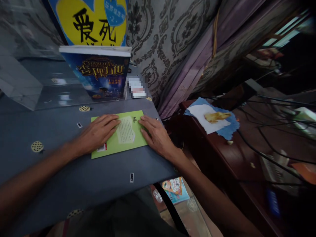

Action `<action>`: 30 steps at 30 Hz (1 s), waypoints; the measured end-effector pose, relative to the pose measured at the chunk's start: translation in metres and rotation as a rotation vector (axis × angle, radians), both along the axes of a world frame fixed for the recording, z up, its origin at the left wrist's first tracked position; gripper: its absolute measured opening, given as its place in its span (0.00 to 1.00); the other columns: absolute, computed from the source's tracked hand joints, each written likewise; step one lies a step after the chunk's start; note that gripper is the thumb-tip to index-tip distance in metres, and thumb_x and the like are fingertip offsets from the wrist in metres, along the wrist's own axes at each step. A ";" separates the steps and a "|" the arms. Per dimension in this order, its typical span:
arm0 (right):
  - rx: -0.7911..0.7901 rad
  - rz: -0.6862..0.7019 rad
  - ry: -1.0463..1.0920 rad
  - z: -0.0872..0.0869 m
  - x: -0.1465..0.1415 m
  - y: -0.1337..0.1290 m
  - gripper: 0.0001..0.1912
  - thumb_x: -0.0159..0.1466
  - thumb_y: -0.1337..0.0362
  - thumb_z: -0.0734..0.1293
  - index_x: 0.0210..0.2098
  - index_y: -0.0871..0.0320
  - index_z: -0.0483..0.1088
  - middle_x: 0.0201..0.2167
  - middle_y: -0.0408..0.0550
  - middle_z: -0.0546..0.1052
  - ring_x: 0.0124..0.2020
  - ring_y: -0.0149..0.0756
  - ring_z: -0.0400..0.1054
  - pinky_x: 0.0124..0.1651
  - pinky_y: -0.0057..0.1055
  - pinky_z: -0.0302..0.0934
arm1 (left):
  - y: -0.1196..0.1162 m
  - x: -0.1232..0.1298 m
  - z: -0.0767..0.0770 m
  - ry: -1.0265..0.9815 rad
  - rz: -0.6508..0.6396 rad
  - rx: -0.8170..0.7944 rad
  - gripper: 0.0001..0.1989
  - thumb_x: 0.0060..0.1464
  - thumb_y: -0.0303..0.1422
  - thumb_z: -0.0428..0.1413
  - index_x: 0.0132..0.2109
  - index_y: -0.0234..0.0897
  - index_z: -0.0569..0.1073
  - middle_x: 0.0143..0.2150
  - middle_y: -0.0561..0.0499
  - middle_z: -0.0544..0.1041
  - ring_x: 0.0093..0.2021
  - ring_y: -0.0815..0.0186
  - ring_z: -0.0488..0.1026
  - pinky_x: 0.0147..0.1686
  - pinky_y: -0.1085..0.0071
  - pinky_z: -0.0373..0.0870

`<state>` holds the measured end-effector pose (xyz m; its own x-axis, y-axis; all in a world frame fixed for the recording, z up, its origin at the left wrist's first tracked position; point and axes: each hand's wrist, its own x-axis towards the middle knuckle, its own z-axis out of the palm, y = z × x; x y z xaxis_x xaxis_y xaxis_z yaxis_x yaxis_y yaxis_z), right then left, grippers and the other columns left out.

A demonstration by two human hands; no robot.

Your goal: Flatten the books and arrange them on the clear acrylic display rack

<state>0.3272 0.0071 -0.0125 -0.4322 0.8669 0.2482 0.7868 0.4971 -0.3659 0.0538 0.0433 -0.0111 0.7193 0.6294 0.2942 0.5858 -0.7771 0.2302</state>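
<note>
A thin green book [125,131] lies flat on the grey tabletop [103,177], its printed side up with a pale text panel and a barcode. My left hand [101,131] rests palm down on its left part, fingers stretched toward the middle. Over the book's right edge lies my right hand [155,135], fingers out flat and slightly apart. Neither hand is wrapped around anything. Just behind, a blue book [103,75] with gold lettering stands upright in a clear holder.
A large yellow and blue book [98,23] stands behind the blue one. Left is a clear acrylic stand [22,82]. On the right, a dark red desk [247,158] carries cables, a blue cloth [229,126] and white paper [197,113]. A colourful book [176,191] lies below the table edge.
</note>
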 end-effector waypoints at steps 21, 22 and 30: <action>0.039 0.471 -0.084 0.010 -0.082 -0.072 0.17 0.74 0.62 0.61 0.58 0.57 0.72 0.65 0.52 0.72 0.70 0.40 0.59 0.72 0.47 0.55 | 0.027 -0.023 0.013 -0.129 -0.093 -0.364 0.19 0.68 0.35 0.44 0.57 0.39 0.74 0.62 0.43 0.76 0.63 0.58 0.70 0.63 0.55 0.65; 0.041 0.505 -0.107 0.011 -0.089 -0.069 0.17 0.74 0.61 0.61 0.58 0.58 0.72 0.65 0.52 0.71 0.71 0.41 0.58 0.73 0.46 0.55 | 0.027 -0.024 0.013 -0.149 -0.094 -0.383 0.19 0.68 0.35 0.44 0.57 0.39 0.74 0.61 0.43 0.76 0.63 0.58 0.70 0.63 0.55 0.65; 0.041 0.627 -0.165 0.016 -0.104 -0.049 0.18 0.75 0.61 0.60 0.60 0.61 0.69 0.68 0.54 0.67 0.71 0.43 0.57 0.73 0.49 0.51 | 0.022 -0.028 0.013 -0.209 -0.061 -0.404 0.19 0.69 0.37 0.45 0.58 0.37 0.74 0.60 0.43 0.77 0.61 0.58 0.72 0.61 0.58 0.68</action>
